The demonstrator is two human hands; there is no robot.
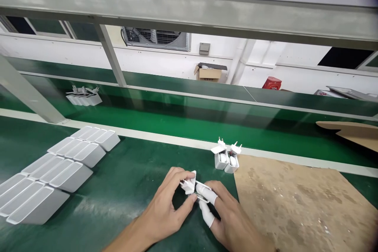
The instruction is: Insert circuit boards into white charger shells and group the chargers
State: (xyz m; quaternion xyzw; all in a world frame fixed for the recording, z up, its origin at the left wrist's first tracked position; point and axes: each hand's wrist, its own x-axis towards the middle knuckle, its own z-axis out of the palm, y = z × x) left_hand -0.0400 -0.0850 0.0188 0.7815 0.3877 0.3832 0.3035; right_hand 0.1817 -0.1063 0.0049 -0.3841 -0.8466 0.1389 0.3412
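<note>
My left hand (165, 206) pinches a small white plastic cap (189, 185) between thumb and fingers. Beside it, my right hand (227, 214) grips an open white plastic case (203, 201), its thumb and a finger wrapped in white finger covers. Cap and case are close together over the green table; whether they touch I cannot tell, and the fingers hide most of the case. Just beyond my hands stand two white cases (221, 160) with loose two-pin plug caps (236, 148) at their tops and parts showing inside.
Several rows of white rectangular cases (63, 173) stand at the left of the green table. A stained brown board (295, 201) lies at right. Across the pale edging runs a green belt (165, 126) carrying a cluster of white plug units (84, 98). A slanted metal post (32, 90) rises at left.
</note>
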